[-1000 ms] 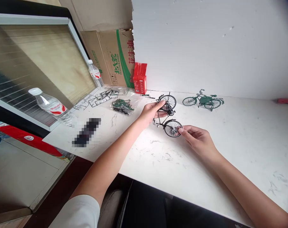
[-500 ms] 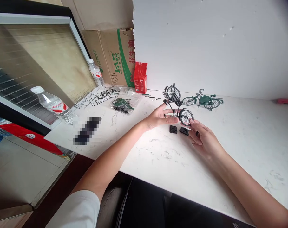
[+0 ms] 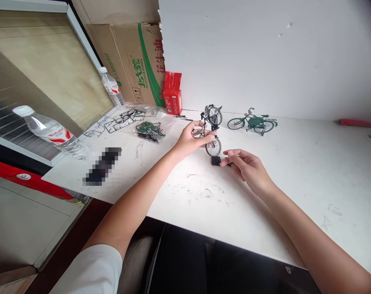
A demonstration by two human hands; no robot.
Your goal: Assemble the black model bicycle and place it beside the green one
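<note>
My left hand (image 3: 190, 141) is closed around the frame of a small black model bicycle (image 3: 215, 117). The bicycle is held tilted above the table, one wheel up and the other down, its middle partly hidden by my fingers. My right hand (image 3: 249, 168) is off the bicycle, thumb and forefinger apart, with nothing seen between them. Just beyond its fingertips lies a small black piece (image 3: 215, 161) on the table. Another dark piece is mostly covered by the right fingers. Behind, a green model bicycle (image 3: 255, 123) stands upright.
Black sprue frames (image 3: 124, 120) and a clear bag of green and black parts (image 3: 150, 131) lie at the back left. Two water bottles (image 3: 55, 132) (image 3: 112, 87), a red box (image 3: 173, 98), a large carton (image 3: 136, 65) and a blurred dark object (image 3: 102, 167) are also there.
My right hand has let go of the bicycle's lower wheel and moved down beside the black pieces. The left hand has turned the bicycle slightly. The camera view has shifted.
</note>
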